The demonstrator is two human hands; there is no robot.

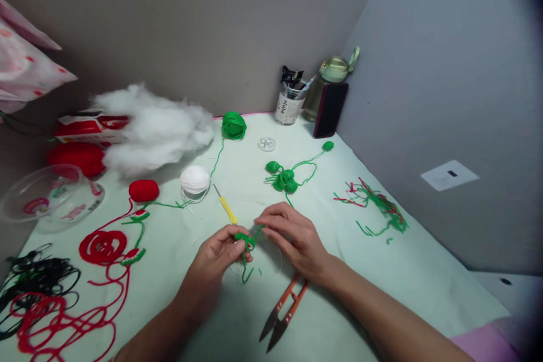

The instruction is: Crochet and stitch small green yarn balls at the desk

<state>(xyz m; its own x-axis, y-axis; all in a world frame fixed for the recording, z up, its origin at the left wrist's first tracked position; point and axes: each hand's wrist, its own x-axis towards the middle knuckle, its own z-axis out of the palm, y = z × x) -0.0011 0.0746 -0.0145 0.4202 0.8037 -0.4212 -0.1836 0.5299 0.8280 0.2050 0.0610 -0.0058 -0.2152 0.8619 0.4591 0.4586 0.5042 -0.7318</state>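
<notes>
The green yarn piece (pixel 245 241) is above the table (pixel 326 317), between the two hands, close to the person's body. The left hand (pixel 223 249) grips it between thumb and fingers, probably to steady so small and floppy a thing, while a short green tail hangs below. The right hand (pixel 297 233) pinches a green strand (pixel 258 231) beside it with its fingertips, a hold that seems meant for fine control. A yellow-handled hook (pixel 228 210) lies just beyond the left hand, handle end nearest, apparently for easy reach. Orange snips (pixel 283 311) rest below the right wrist, blades away from the yarn. Cut scraps (pixel 384 203) lie off to the right, likely to avoid tangling.
</notes>
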